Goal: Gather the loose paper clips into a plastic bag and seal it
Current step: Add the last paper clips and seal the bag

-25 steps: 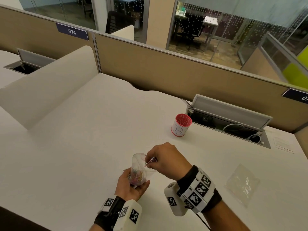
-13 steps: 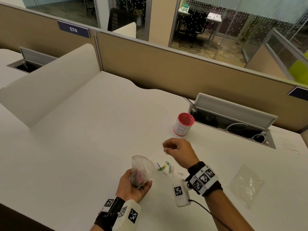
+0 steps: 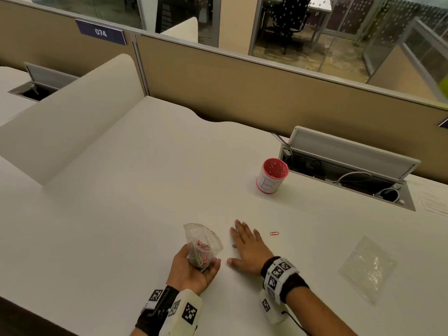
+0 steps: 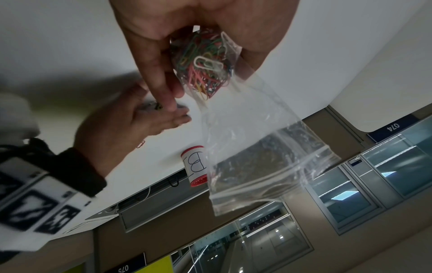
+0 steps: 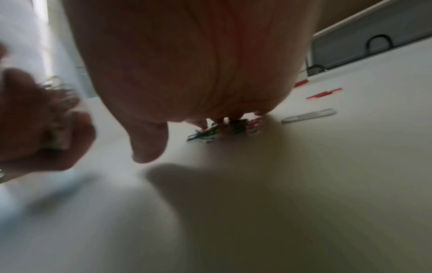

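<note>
Meanwhile, our left hand [image 3: 194,270] gripped the soft, crinkly bag [image 3: 202,243] low, while our right hand's [image 3: 247,248] flat, spread fingers [image 3: 238,230] pressed light, slippery clips [image 5: 210,133] against the worktop [image 3: 121,214].

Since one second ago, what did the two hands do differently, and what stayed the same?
The right hand left the bag's mouth, moved right and now lies flat, fingers straight, over the loose clips on the desk. The left hand still holds the bag upright. The red cup and spare bag stayed put.
</note>
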Demonstrator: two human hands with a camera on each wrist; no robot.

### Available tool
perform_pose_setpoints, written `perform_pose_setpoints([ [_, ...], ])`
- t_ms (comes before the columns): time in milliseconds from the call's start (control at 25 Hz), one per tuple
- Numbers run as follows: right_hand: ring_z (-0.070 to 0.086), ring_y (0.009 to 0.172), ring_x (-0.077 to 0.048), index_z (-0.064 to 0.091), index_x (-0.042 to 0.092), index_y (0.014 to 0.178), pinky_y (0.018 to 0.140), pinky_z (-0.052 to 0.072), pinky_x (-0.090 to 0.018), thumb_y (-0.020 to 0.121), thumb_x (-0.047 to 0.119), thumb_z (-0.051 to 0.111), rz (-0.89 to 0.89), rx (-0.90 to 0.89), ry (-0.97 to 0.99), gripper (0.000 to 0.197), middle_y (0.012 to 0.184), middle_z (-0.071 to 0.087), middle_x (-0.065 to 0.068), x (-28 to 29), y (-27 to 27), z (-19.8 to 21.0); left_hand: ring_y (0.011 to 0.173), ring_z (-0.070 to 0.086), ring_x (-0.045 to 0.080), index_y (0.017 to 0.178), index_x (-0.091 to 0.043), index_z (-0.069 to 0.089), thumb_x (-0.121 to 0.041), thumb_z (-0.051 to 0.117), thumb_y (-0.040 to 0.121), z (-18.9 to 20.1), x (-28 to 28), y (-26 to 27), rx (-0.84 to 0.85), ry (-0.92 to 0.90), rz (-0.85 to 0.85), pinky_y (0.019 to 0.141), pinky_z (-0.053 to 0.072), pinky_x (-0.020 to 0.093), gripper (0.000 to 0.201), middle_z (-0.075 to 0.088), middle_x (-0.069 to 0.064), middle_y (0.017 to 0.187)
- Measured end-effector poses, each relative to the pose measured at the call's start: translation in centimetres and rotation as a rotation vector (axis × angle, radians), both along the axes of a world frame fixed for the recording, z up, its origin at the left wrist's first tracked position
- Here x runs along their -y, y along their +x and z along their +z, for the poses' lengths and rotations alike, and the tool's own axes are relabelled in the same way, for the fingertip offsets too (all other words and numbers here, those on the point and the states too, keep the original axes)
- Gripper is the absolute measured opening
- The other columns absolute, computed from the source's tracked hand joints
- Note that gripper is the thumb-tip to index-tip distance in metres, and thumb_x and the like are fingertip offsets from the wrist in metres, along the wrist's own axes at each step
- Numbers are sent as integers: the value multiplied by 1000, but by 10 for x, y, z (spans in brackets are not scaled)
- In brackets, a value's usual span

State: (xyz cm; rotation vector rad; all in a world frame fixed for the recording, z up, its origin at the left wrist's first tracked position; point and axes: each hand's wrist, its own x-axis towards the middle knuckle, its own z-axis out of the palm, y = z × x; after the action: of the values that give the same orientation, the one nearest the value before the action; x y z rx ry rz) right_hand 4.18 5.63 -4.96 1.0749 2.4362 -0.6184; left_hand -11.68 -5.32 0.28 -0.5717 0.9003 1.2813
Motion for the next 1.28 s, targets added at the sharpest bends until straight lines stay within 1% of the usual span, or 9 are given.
perform_pose_setpoints([
  [160, -20, 145, -18, -11, 14, 150, 115, -12, -39, 93, 52, 36, 121, 46, 29, 83, 144, -37, 1, 26, 24, -2, 70, 51, 27, 99, -1, 58, -31, 51, 91, 0, 1, 2, -14, 1, -5, 59, 57, 43, 32, 53, 15, 85],
  [320, -16, 147, -18, -12, 18, 150, 113, -13, -37, 84, 61, 22, 68, 70, 66, 85, 143, -39, 3, 35, 58, 5, 70, 50, 26, 100, -1, 57, -31, 51, 92, 1, 4, 7, -32, 0, -14, 59, 57, 45, 32, 53, 15, 86],
  [440, 1, 148, -23, 0, 20, 152, 118, 11, -37, 82, 58, 53, -185, -28, 84, 96, 161, -11, -1, 30, 74, 19, 72, 51, 27, 100, -1, 57, -32, 51, 92, 2, 7, 8, -37, 0, -12, 57, 57, 45, 33, 53, 16, 88],
  [520, 16, 143, -25, 4, 17, 151, 113, 29, -37, 69, 65, 65, -423, -59, 121, 112, 158, 8, -5, 21, 82, 26, 73, 51, 27, 100, -1, 57, -32, 50, 92, 2, 9, 10, -35, -6, -13, 56, 58, 46, 33, 53, 16, 89],
  [560, 18, 142, -25, 4, 16, 150, 113, 30, -37, 66, 68, 66, -501, -57, 128, 117, 157, 11, -6, 14, 85, 26, 73, 51, 27, 99, -1, 57, -33, 50, 92, 3, 10, 11, -36, -6, -15, 55, 58, 46, 33, 53, 16, 89],
  [800, 2, 147, -24, 10, 9, 150, 121, 8, -36, 64, 83, 52, -445, -76, 101, 121, 160, 3, -9, -5, 69, 19, 71, 50, 27, 99, -1, 57, -33, 49, 92, 8, 13, 14, -42, 1, -30, 56, 57, 46, 33, 53, 15, 87],
  [1000, -2, 148, -22, 6, 9, 151, 119, 5, -31, 85, 63, 48, -315, -53, 120, 95, 161, -4, -9, 39, 59, 12, 72, 51, 27, 102, -1, 56, -33, 51, 91, 5, 14, 7, -32, 3, 1, 56, 57, 47, 35, 52, 16, 88],
  [1120, 10, 147, -21, 9, 17, 151, 118, 18, -30, 85, 55, 54, -347, -92, 89, 89, 160, 4, -5, 56, 69, 16, 72, 51, 28, 102, -1, 56, -34, 51, 91, 3, 14, 9, -23, 3, -5, 56, 58, 47, 35, 53, 16, 89],
  [1280, 33, 129, -22, 12, 22, 150, 100, 41, -28, 75, 55, 67, -564, -78, 121, 99, 143, 27, -4, 56, 82, 26, 75, 52, 29, 102, -1, 56, -34, 50, 92, 0, 15, 16, -25, 0, -35, 58, 56, 48, 35, 53, 17, 91],
])
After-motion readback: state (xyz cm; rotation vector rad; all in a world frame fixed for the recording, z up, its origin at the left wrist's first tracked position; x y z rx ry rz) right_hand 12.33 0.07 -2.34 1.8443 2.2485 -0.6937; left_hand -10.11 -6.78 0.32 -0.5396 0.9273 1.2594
